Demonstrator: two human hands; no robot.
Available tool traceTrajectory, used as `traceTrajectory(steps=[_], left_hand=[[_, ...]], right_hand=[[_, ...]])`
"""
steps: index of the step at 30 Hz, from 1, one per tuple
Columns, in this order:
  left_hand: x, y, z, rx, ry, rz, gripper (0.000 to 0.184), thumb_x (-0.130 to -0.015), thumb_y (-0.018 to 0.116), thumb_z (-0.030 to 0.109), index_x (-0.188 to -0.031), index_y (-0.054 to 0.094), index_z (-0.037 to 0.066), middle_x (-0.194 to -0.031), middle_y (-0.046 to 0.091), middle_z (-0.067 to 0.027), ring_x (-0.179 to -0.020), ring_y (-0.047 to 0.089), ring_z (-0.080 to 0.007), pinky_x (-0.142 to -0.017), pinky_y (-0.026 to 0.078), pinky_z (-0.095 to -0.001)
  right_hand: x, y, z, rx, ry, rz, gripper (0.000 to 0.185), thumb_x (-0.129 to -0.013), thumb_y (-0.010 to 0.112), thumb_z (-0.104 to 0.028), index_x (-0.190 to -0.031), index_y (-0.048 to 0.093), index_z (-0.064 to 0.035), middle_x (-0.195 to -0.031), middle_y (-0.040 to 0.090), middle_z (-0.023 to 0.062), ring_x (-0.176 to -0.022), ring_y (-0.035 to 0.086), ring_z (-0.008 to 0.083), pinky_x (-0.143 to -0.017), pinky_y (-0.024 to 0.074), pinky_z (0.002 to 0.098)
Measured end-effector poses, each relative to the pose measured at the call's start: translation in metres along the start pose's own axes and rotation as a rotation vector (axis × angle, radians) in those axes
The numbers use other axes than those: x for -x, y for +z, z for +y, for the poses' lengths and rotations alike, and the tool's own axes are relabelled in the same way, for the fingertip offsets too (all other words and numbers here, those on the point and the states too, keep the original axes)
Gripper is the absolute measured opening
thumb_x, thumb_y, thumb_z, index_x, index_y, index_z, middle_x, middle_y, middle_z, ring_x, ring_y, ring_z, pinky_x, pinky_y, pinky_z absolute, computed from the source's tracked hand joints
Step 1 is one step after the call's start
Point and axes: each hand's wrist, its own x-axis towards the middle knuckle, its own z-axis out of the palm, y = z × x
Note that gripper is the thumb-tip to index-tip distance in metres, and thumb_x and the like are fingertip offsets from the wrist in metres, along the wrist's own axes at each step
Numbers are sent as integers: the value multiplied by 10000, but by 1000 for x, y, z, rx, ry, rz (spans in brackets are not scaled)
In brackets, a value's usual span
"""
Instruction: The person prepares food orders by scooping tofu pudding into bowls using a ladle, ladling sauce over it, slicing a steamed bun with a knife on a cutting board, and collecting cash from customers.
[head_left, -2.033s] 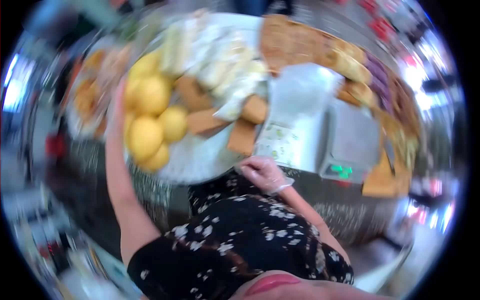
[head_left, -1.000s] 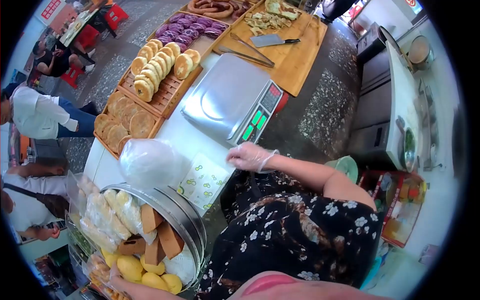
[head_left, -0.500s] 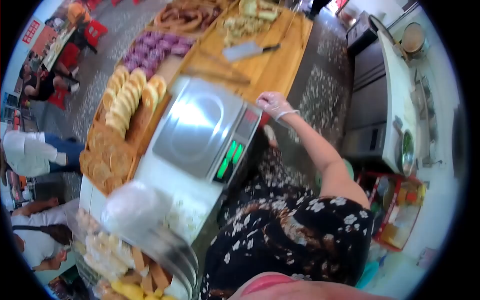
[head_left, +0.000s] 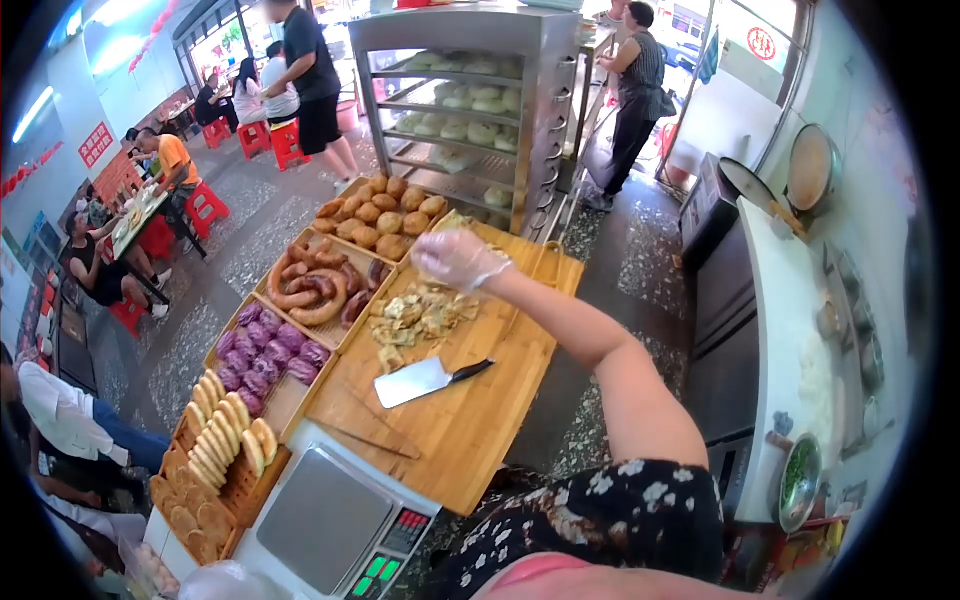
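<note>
My right hand (head_left: 460, 258), in a clear plastic glove, reaches over the far part of the wooden cutting board (head_left: 510, 375). Its fingers look loosely bent and apart, and nothing shows in them. Just below and beside it lie chopped pieces of browned flatbread (head_left: 425, 312). A cleaver (head_left: 415, 383) with a black handle rests on the board nearer to me, with a pair of tongs (head_left: 365, 438) close by. My left hand is out of view; a clear plastic bag (head_left: 225, 582) shows at the bottom edge.
Left of the board stand trays of round buns (head_left: 385, 215), sausages (head_left: 315, 285), purple rolls (head_left: 268, 350) and pale flat cakes (head_left: 225, 440). A digital scale (head_left: 325, 515) is in front. Beyond rises a steel cabinet (head_left: 535, 110) of buns. A counter (head_left: 770, 330) lines the right.
My right hand has moved from beside the scale to above the far part of the board. The view has tilted up, bringing in the steel cabinet and the round buns.
</note>
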Motion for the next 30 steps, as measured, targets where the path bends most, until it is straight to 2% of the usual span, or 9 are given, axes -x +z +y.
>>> traceTrajectory(steps=[6, 8, 12, 15, 19, 21, 24, 26, 30], left_hand=[[53, 99, 23, 266, -157, -33, 574, -859, 472, 419, -1327, 397, 95, -1334, 449, -105, -1233, 413, -276, -1043, 297, -454], [77, 139, 38, 312, -199, -20, 563, -869, 460, 419, -1324, 401, 92, -1331, 454, -102, -1232, 414, -272, -1046, 293, -452], [123, 242, 59, 439, -277, 50, 545, -888, 435, 419, -1319, 409, 87, -1323, 464, -98, -1231, 417, -264, -1052, 286, -448], [151, 317, 84, 501, -340, 128, 532, -903, 417, 419, -1315, 415, 82, -1318, 472, -94, -1230, 419, -257, -1056, 281, -445], [185, 375, 126, 534, -422, 246, 518, -922, 393, 419, -1309, 423, 76, -1311, 483, -90, -1229, 422, -249, -1062, 274, -441], [200, 394, 142, 548, -453, 315, 512, -932, 380, 419, -1306, 427, 73, -1307, 488, -87, -1229, 424, -245, -1065, 270, -439], [213, 407, 155, 559, -509, 395, 504, -946, 362, 419, -1302, 433, 69, -1302, 496, -84, -1228, 426, -239, -1069, 264, -436], [209, 397, 115, 500, -470, 370, 511, -949, 353, 416, -1307, 422, 58, -1298, 496, -88, -1218, 435, -254, -1050, 308, -439], [227, 406, 96, 784, 52, 26, 461, -953, 391, 396, -1247, 479, 52, -1233, 533, -132, -1116, 508, -268, -922, 428, -409]], right_hand=[[-22, -152, 125, 436, -114, 435, 182, -848, 544, -202, -822, 630, -44, -707, 610, 156, -703, 599, 326, -677, 486, 403], [-52, -223, 172, 596, 11, 569, 207, -856, 512, -231, -780, 591, -56, -714, 594, 143, -721, 589, 322, -689, 475, 444], [-152, -334, 371, 732, -34, 833, 180, -835, 496, -195, -839, 633, -78, -851, 647, 138, -845, 629, 294, -765, 502, 408], [-213, -380, 462, 835, 198, 763, 282, -871, 446, -289, -877, 654, -98, -901, 649, 141, -861, 617, 354, -774, 491, 431], [-279, -425, 546, 935, 155, 666, 283, -870, 432, -276, -940, 657, -119, -980, 643, 139, -908, 612, 346, -797, 492, 443], [-291, -443, 546, 1085, 281, 528, 219, -838, 486, -150, -999, 601, -55, -1069, 619, 130, -997, 603, 241, -822, 498, 368], [-340, -461, 654, 997, 203, 655, 270, -851, 479, -241, -975, 646, -70, -1059, 621, 194, -981, 607, 309, -826, 482, 400], [-353, -469, 676, 1001, 251, 535, 264, -829, 473, -204, -978, 649, -75, -1016, 636, 184, -949, 621, 306, -800, 498, 394], [-360, -490, 702, 1019, 245, 455, 310, -798, 463, -234, -1028, 610, -86, -1016, 621, 179, -953, 610, 309, -800, 498, 402]])
